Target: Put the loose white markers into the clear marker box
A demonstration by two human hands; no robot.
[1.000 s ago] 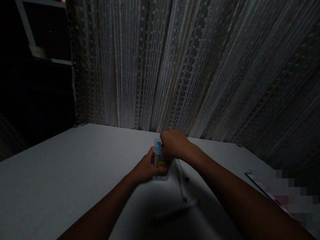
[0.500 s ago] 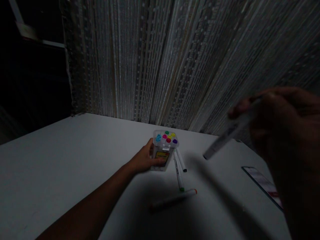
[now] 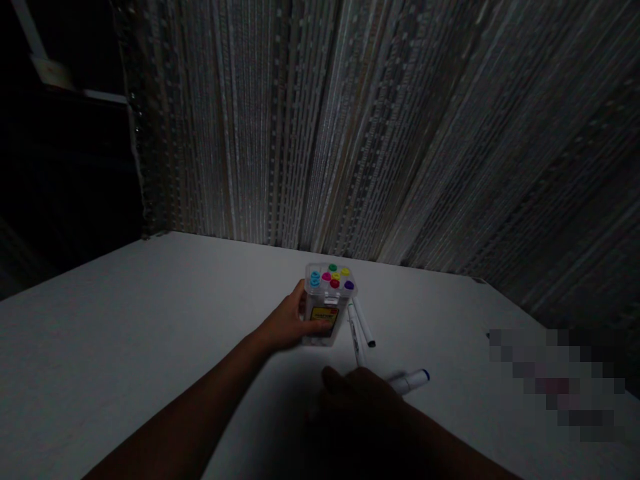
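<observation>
My left hand (image 3: 287, 323) is wrapped round the lower left side of a clear plastic marker case (image 3: 324, 300). The case stands on the white table, with several coloured marker ends showing in its top and a yellow and black label in front. My right hand (image 3: 357, 407), dark and in shadow, is low over the table with its fingers curled. A white marker with a blue end (image 3: 413, 381) sticks out to the right from behind this hand; the grip on it is partly hidden. Two white markers, one with a black end (image 3: 365, 325) and another (image 3: 355, 333), lie beside the case.
The white table (image 3: 150, 333) reaches back to a striped, patterned curtain (image 3: 300, 133). At the right, a pixelated patch (image 3: 555, 383) covers something on the table. Dark furniture stands at the left.
My right hand has come down and left from the raised right side, where it held a marker. It now covers the orange-ended marker. The blue-ended marker has come into view. My left hand stays on the case.
</observation>
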